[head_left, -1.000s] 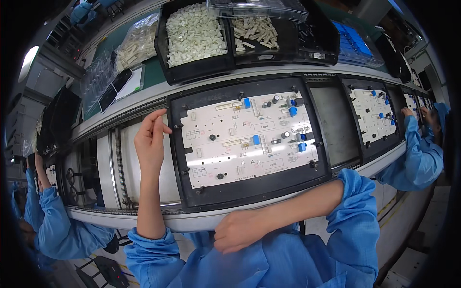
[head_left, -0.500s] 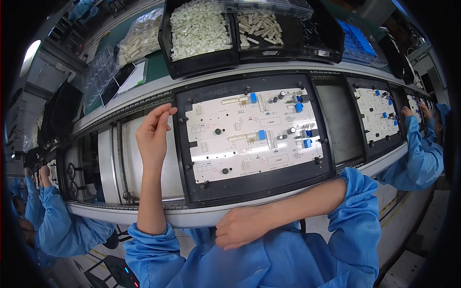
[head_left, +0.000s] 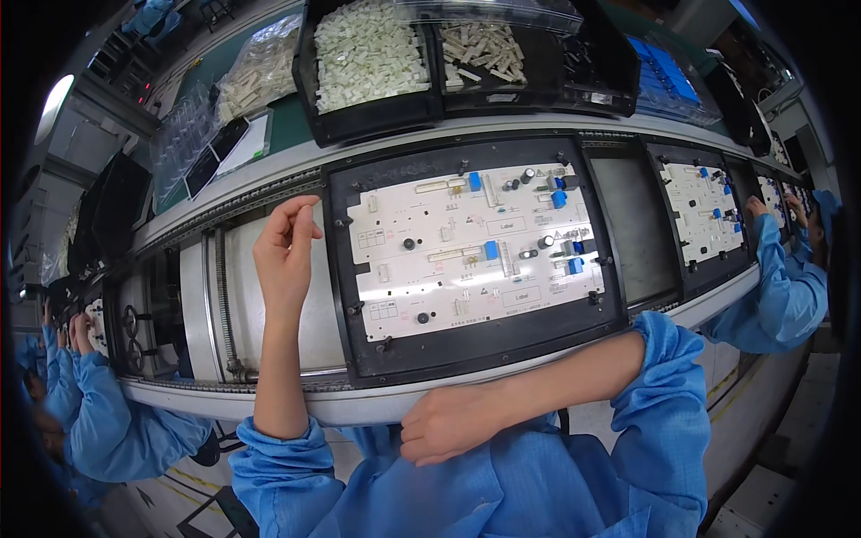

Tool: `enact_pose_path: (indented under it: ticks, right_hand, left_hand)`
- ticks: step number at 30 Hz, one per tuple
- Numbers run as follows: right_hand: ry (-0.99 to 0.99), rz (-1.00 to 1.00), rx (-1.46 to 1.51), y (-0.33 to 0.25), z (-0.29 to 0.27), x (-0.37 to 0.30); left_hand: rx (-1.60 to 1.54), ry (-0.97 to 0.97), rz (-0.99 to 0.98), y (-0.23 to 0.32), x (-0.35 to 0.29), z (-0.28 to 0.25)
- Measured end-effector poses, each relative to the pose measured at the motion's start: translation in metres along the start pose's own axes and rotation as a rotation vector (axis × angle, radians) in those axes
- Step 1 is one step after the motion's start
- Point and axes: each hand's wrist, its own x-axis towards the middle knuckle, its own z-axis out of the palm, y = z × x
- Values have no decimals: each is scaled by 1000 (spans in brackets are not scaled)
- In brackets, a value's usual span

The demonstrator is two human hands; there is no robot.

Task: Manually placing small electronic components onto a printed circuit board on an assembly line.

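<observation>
My left hand (head_left: pixel 287 251) is raised beside the upper left edge of a black carrier frame (head_left: pixel 484 354), its fingers loosely curled together and nothing visible in them. The frame holds a white printed circuit board sheet (head_left: pixel 430 296) with two repeated layouts. Blue parts (head_left: pixel 560 199), black round capacitors (head_left: pixel 528 176) and long pale connectors (head_left: pixel 491 190) stand on it. My right hand (head_left: pixel 453 423) rests low, close to my body at the near rail, fingers folded in; its palm side is hidden, and no object shows.
Black bins with white connectors (head_left: pixel 368 58) and pale strips (head_left: pixel 480 58) stand behind the rail. Bagged parts (head_left: pixel 258 72) lie back left, blue parts (head_left: pixel 668 72) back right. Another filled carrier (head_left: pixel 704 215) sits further right on the conveyor. Co-workers' blue sleeves (head_left: pixel 776 291) reach in at both sides.
Both my hands stay almost still, and the board sits in the same place. At the far left and right, co-workers' hands have shifted slightly.
</observation>
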Motion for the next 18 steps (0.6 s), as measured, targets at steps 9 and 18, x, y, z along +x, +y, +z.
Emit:
enact_pose_path:
  ticks: [9,18]
  right_hand:
    - [1,8,4,0,0,1]
    - [5,-21,-32,2,1,-1]
  left_hand:
    - [-7,8,-2,3,-1,2]
    - [-6,2,-4,1,-1,2]
